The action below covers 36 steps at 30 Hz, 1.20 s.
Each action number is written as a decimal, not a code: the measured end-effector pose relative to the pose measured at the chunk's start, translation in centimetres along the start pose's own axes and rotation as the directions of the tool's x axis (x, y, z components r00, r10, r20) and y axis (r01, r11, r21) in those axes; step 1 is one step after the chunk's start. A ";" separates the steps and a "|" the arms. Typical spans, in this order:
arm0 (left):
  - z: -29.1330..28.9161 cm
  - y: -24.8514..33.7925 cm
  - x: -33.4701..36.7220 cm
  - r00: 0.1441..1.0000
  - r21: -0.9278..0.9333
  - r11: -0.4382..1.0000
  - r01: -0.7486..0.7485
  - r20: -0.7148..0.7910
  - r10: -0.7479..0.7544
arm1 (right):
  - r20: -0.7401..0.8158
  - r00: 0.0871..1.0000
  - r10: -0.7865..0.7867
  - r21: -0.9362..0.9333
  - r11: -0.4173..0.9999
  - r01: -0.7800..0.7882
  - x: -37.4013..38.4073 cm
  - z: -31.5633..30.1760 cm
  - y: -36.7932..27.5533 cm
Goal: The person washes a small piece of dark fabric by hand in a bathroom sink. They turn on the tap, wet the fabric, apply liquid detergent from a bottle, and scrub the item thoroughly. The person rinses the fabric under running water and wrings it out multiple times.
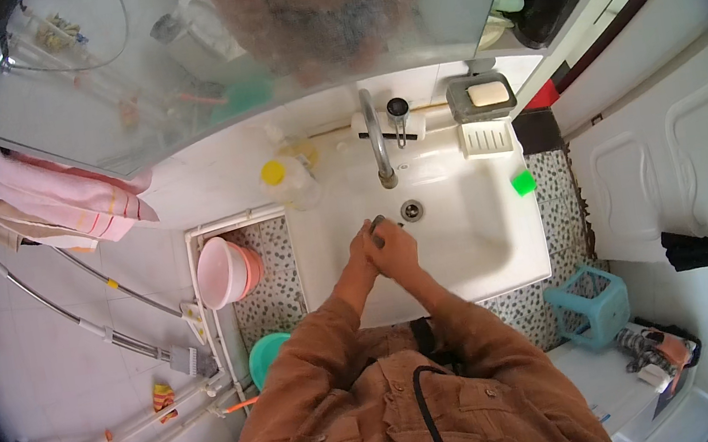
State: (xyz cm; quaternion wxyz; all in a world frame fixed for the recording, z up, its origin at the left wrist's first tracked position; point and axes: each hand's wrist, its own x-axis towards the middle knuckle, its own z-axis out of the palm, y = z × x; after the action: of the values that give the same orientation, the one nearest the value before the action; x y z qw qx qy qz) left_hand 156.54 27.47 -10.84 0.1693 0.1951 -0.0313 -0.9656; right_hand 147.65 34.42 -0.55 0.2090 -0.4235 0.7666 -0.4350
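Note:
My two hands meet over the left part of the white sink [474, 250]. Between their fingers sits a small dark grey object [376, 226]; only its upper end shows, so its kind is unclear. My left hand [360, 245] is closed against it from the left, partly covered by the other hand. My right hand [395, 248] wraps around it from the right. Just right of my hands is the round metal drain [411, 211]. The chrome faucet [378, 142] arches over the basin's back, and I see no water running from it.
A clear bottle with a yellow cap [274, 173] stands at the sink's back left. At the back right are a soap bar [489, 94], a slotted white dish [486, 139] and a green block [523, 182]. A blue stool [591, 306] stands right, pink basins [223, 272] left.

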 end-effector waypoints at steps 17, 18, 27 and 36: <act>4.1 0.2 -0.2 0.910 0.317 0.948 0.008 -0.396 0.125 | 0.051 0.961 0.271 0.168 0.946 -0.275 5.0 0.4 7.4; 4.7 0.3 -0.3 0.910 0.364 0.931 -0.015 -0.381 0.164 | 0.140 0.952 0.273 0.237 0.924 -0.300 5.1 -0.8 7.1; 6.3 0.3 -1.8 0.797 0.212 0.974 0.082 -0.601 0.063 | 0.010 0.955 0.297 0.604 0.759 -0.243 4.1 -0.7 6.9; -3.2 1.9 -0.8 0.997 0.042 0.997 0.069 -0.035 -0.068 | 0.210 0.936 -0.281 0.067 0.960 0.273 -0.5 2.2 1.8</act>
State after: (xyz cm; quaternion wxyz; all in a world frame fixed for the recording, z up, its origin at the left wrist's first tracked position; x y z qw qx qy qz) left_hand 159.04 25.99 -13.22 0.1324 0.2159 -0.0426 -0.9665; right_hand 148.60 34.24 -3.32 0.2363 -0.5683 0.6638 -0.4250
